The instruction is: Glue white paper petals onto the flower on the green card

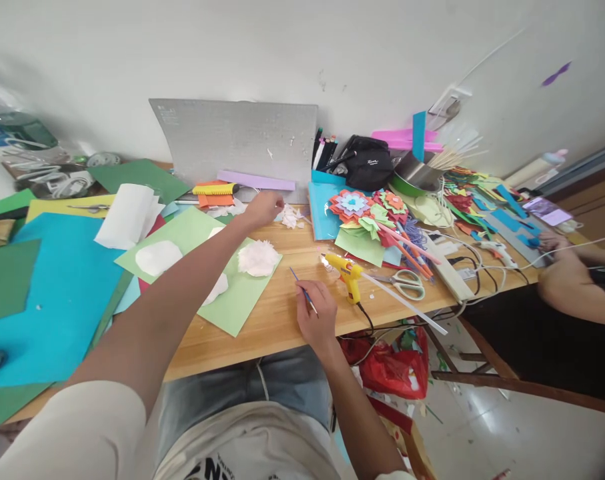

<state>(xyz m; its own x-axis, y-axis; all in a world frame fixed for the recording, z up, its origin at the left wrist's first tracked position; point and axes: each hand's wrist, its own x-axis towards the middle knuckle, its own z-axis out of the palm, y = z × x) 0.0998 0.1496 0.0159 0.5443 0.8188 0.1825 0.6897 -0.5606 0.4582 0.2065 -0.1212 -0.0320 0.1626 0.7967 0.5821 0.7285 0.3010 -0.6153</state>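
Note:
My left hand point(266, 208) reaches to the back of the table, fingers curled together beside white paper scraps point(293, 217); whether they pinch a piece is hidden. A thin blue stick point(308, 298), like a pen or brush, is held in the closed fingers of my right hand point(318, 313) near the table's front edge. Under my left forearm lies a light green sheet point(237, 313) bearing white paper shapes point(158, 257) and a fluffy white paper tuft point(258, 258). Right of my right hand stands a yellow glue gun point(348, 275) with a long glue stick in its back.
Scissors point(407, 285), layered paper flowers point(353, 205) and a white power strip point(449, 270) with cables lie to the right. Blue paper point(67, 287) and a white tissue stack point(129, 217) are at left. A grey board point(237, 143) leans on the wall. Another person's hand point(555, 241) works far right.

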